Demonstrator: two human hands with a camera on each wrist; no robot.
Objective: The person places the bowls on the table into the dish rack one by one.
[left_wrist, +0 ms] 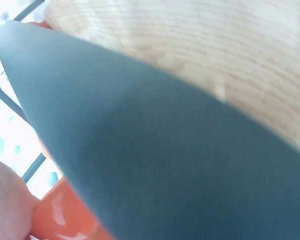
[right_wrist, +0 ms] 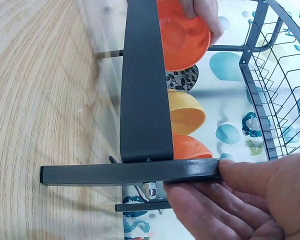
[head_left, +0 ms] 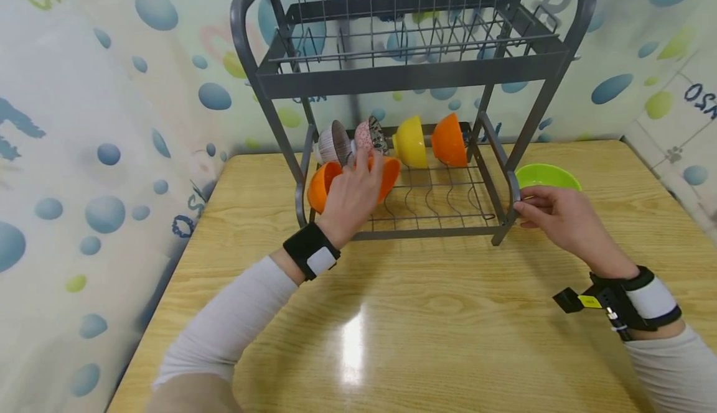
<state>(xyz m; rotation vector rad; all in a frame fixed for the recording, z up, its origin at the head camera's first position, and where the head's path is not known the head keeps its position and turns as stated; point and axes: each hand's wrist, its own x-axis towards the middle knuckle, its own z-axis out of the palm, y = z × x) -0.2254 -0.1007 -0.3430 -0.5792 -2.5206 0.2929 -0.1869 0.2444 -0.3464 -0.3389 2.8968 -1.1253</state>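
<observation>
On the lower tier of a dark grey two-tier dish rack [head_left: 414, 80], my left hand [head_left: 353, 192] grips an orange bowl [head_left: 389, 176] standing on its side. Its inside faces the right wrist camera, with fingers over the rim. Another orange bowl [head_left: 323, 188] shows just left of that hand. My right hand [head_left: 560, 217] pinches the right side frame [right_wrist: 190, 171] of the rack between thumb and fingers. In the left wrist view, a dark rack bar hides most of the held bowl [left_wrist: 60, 215].
Behind the left hand stand a striped bowl [head_left: 333, 144], a pink patterned bowl [head_left: 364, 134], a yellow bowl [head_left: 411, 142] and an orange bowl [head_left: 449, 140]. A green bowl [head_left: 546, 176] sits on the wooden table [head_left: 426, 326] right of the rack. The upper tier holds wire dividers.
</observation>
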